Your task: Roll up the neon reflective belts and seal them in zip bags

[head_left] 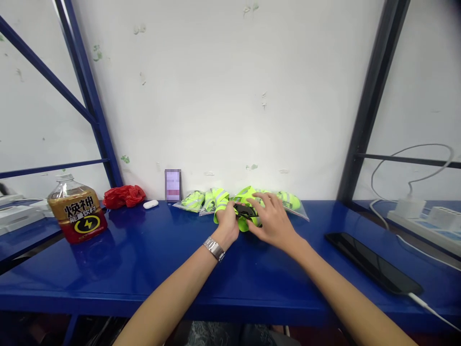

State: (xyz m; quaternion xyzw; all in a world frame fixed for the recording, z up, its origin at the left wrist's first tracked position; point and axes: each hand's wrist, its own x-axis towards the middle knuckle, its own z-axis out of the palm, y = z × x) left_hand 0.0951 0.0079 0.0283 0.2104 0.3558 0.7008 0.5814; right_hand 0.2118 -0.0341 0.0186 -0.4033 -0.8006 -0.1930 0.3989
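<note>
White wall (230, 105), flecked with chipped and greenish patches, rises behind a glossy blue table (144, 274) framed by dark metal posts (372, 96), where a person works with both arms stretched forward. Near the far edge, toward the middle of the tabletop, the left hand (227, 221), a silver metal band (215, 248) around its wrist, grasps a fluorescent yellow-green strap (221, 198) with pale stripes, close against a black piece (245, 211). From the other side, the right hand (272, 218) curves over the black piece, thumb below and fingers above; whether it is clasping or merely touching cannot be told. Clear bags (193, 201) of similar bright material lie just beyond the left hand, with another clear packet (291, 202) behind the right. Farther left stand an upright phone (173, 185), its screen blurred, a small white case (150, 204), a crumpled red plastic bag (124, 196) and a large labelled bottle (77, 214) of amber drink. At right, a black phone (372, 262) lies with a white cable (428, 306) plugged into its near end, beside a white power strip (439, 223)
</note>
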